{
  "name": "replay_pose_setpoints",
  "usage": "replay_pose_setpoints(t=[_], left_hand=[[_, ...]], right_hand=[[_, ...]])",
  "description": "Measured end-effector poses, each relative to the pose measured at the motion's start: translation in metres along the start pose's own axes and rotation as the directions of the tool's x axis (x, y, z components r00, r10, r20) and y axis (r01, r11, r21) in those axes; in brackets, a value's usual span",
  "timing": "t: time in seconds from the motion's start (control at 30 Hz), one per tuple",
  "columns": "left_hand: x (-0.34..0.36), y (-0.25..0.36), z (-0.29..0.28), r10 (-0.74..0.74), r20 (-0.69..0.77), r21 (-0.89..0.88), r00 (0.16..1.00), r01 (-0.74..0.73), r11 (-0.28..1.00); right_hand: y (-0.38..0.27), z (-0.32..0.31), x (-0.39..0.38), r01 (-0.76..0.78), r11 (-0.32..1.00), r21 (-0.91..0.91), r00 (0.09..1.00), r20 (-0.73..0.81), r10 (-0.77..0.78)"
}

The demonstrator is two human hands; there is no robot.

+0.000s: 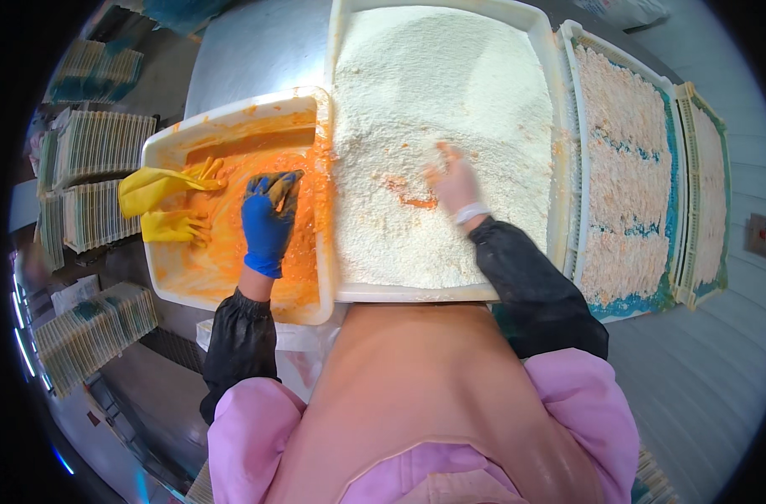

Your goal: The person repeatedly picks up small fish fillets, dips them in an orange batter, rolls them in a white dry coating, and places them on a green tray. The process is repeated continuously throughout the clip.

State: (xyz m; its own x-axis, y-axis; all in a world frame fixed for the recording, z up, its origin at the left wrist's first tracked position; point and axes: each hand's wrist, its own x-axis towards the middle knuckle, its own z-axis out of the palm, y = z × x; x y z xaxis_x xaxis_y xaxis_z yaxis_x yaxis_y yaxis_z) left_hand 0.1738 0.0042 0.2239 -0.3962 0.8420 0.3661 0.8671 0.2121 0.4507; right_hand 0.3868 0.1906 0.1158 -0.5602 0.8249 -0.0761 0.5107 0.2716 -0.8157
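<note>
My left hand point(268, 220), in a blue glove smeared with orange, is over a white tub point(323, 218) of wet orange batter point(303, 260). Its fingers curl inward, and what they hold, if anything, is hidden. My right hand point(456, 185), in a thin pale glove and blurred by motion, hovers over a large tray point(558, 160) of white crumbs point(416, 244) with its fingers apart and nothing visible in them. Just left of its fingertips, an orange-coated piece point(420, 202) lies partly buried in the crumbs. A few orange specks are scattered around it.
Yellow rubber gloves point(152, 193) reach over the tub's left side, with no arm visible. At the right, a rack point(574, 151) holds rows of crumb-coated pieces point(622, 168) on blue-green netting, beside another rack point(706, 185). Stacked racks point(101, 147) stand at the far left.
</note>
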Motion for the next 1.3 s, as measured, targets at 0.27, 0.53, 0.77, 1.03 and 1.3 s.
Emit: replay_pose_setpoints(t=[0.27,0.53,0.77,1.03,1.3], left_hand=[[-0.009,-0.015,-0.006,-0.05,-0.01,0.014,0.999,0.05,0.999],[-0.007,-0.019,0.003,-0.032,0.04,-0.018,0.999,0.033,0.999],[-0.006,-0.014,0.01,-0.043,0.042,0.017,0.998,0.042,0.999],[-0.024,-0.052,0.018,-0.331,0.005,-0.105,0.944,0.329,0.938],[-0.094,-0.125,0.018,-0.653,-0.037,-0.27,0.756,0.622,0.735]], right_hand=[[-0.027,-0.009,-0.03,0.413,0.889,-0.196,0.861,0.402,-0.312],[-0.01,-0.009,-0.027,-0.379,0.857,0.351,0.744,0.666,0.056],[-0.014,-0.147,-0.047,-0.68,0.419,0.602,0.695,0.711,0.106],[0.039,-0.356,-0.029,-0.274,0.861,0.427,0.925,-0.127,0.358],[0.21,-0.466,-0.012,-0.546,0.48,-0.686,0.838,-0.453,0.306]])
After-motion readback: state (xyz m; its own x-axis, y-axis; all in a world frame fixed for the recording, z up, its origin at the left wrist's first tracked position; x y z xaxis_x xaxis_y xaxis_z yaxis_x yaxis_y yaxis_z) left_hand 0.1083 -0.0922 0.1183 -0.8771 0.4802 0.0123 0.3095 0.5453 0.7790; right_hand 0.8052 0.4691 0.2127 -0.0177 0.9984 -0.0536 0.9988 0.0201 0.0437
